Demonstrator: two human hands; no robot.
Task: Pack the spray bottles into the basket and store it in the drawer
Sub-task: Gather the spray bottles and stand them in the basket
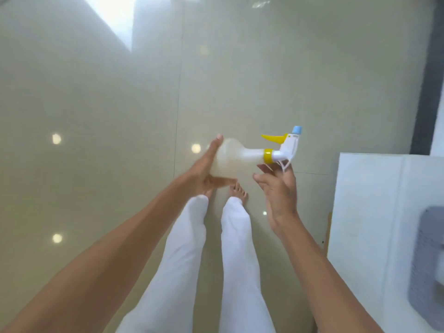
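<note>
Your left hand (206, 174) cups the light, slick plastic spray bottle (236, 159) by its round belly, while your right hand's (278, 188) open fingers (263, 180) should take the stiff neck.

The left hand (206, 171) covers the round base of the spray bottle (240, 157), which is itself smeared by motion blur, so its contents cannot be told. At the right edge a grey basket-like thing (430, 265) on the white cabinet top (374, 212) is cut off and blurred, leaving its shape and contents unclear. Both forearms and the white trouser legs (192, 260) run out of the near edge, and the left foot is mostly hidden behind the left hand.
</note>
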